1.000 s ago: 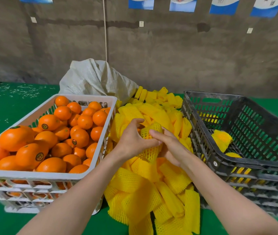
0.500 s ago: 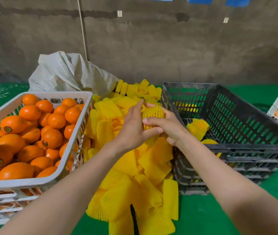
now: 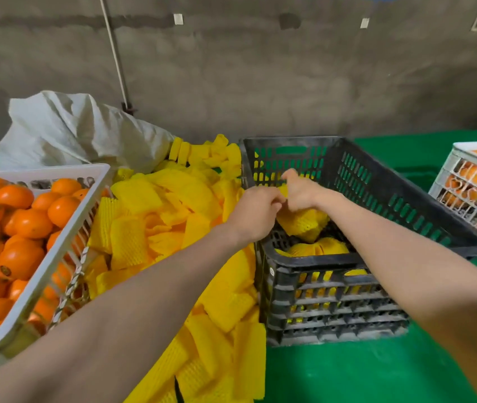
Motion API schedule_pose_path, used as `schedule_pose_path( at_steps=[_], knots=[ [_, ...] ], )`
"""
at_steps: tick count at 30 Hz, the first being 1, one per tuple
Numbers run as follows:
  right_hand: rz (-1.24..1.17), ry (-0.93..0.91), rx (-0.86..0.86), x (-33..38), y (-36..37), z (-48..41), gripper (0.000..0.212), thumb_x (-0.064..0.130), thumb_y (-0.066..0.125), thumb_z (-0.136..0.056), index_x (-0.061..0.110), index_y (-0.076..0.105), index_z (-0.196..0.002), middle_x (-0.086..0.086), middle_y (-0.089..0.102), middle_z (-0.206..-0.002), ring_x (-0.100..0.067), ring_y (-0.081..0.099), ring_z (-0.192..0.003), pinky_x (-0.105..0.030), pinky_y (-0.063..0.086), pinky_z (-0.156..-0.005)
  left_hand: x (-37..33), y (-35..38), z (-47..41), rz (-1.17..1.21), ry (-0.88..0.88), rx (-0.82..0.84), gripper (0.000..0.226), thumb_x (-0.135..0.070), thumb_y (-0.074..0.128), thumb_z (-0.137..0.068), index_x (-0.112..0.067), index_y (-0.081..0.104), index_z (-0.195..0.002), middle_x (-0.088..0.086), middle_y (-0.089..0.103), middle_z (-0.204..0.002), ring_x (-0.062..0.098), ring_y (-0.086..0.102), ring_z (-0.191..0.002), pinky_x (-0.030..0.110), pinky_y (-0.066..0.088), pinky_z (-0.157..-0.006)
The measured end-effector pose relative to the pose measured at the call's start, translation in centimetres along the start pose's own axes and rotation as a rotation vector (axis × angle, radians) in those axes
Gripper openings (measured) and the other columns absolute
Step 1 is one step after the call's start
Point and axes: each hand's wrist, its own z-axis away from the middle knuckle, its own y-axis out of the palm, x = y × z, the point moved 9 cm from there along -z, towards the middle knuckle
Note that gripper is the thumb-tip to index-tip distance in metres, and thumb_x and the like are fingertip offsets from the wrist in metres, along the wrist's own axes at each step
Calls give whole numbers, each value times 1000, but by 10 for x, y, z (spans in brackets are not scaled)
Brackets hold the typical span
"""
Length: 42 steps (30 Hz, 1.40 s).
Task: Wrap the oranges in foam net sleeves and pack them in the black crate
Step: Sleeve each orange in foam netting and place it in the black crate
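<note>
Both hands meet over the near left corner of the black slatted plastic crate (image 3: 318,261), which stands on the green-covered counter (image 3: 362,373). The right hand (image 3: 301,193) has its fingers curled round the top of a sleeved orange (image 3: 304,223), a round fruit fully covered in yellow foam net, held just inside the crate. The left hand (image 3: 256,212) is closed too, its fingertips pinching the yellow net end between the two hands. A second wrapped orange (image 3: 318,247) lies lower in the crate, against the near wall. A loose pile of flat yellow foam net sleeves (image 3: 173,205) touches the crate's left side, and beyond it a white plastic crate (image 3: 42,173) is full of bare oranges (image 3: 13,196). A white woven sack (image 3: 80,129) slumps behind, against the grey wall. Another white crate (image 3: 475,146) holding oranges sits at far right.
</note>
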Motion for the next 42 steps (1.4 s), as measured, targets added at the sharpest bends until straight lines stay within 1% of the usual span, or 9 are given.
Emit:
schedule_pose_path(
  at_steps=[3,6,12,21,25,33,36,38,42],
  knots=[
    [332,-91,282,8,43,-15,70,34,72,-74,9,38,-130,-8,52,-116,-25,51,-97,-34,45,-83,7,13,-6,-68,-15,33,24,-4,53,-92,-8,65,-113,10,66,-113,27,54,-107,32,40,-92],
    [518,-65,462,-1,78,-19,99,47,73,-73,19,15,-148,-6,29,-148,-29,35,-133,-42,35,-108,14,16,-6,-76,-19,54,27,-4,49,-95,-10,64,-117,7,64,-119,26,48,-113,30,36,-92],
    [566,-122,572,0,106,-15,106,60,63,-77,17,-1,-150,-5,14,-156,-31,22,-141,-45,28,-112,12,10,1,-3,-10,5,28,-10,51,-96,-9,63,-121,7,62,-124,22,48,-116,19,31,-90],
    [3,-241,-387,42,-13,-6,40,26,57,-90,11,50,-126,-13,55,-122,-32,53,-111,-39,45,-87,35,-19,31,461,-150,-27,22,2,58,-90,-2,66,-111,-1,61,-109,8,57,-105,11,49,-85],
    [-239,-450,-558,93,-43,28,21,16,56,-89,6,64,-105,-11,66,-105,-29,60,-100,-36,46,-85,52,-43,37,463,-208,-61,15,-1,60,-90,-1,68,-103,9,68,-99,12,61,-89,27,51,-78],
    [419,-397,182,168,58,30,5,8,55,-88,5,56,-92,-18,54,-105,-32,55,-93,-30,42,-59,104,-84,83,208,-259,-94,13,-7,63,-90,-4,71,-100,6,69,-99,11,60,-88,15,45,-74],
    [674,-296,385,155,100,30,43,24,69,-84,5,54,-119,-14,53,-124,-32,54,-113,-36,43,-72,126,-108,109,196,-293,-133,13,-12,63,-91,-7,71,-100,7,69,-102,11,60,-89,12,45,-70],
    [759,-243,422,147,110,30,61,23,73,-80,4,46,-132,-13,48,-134,-32,50,-121,-39,46,-81,140,-128,125,183,-309,-155,15,-14,61,-92,-8,71,-101,4,68,-103,11,61,-90,14,47,-71],
    [739,-295,341,151,111,26,40,7,63,-85,1,52,-123,-17,53,-128,-30,54,-116,-33,46,-88,169,-173,160,152,-362,-249,15,-16,60,-93,-10,70,-103,-3,64,-97,3,58,-84,10,44,-66]
  ],
)
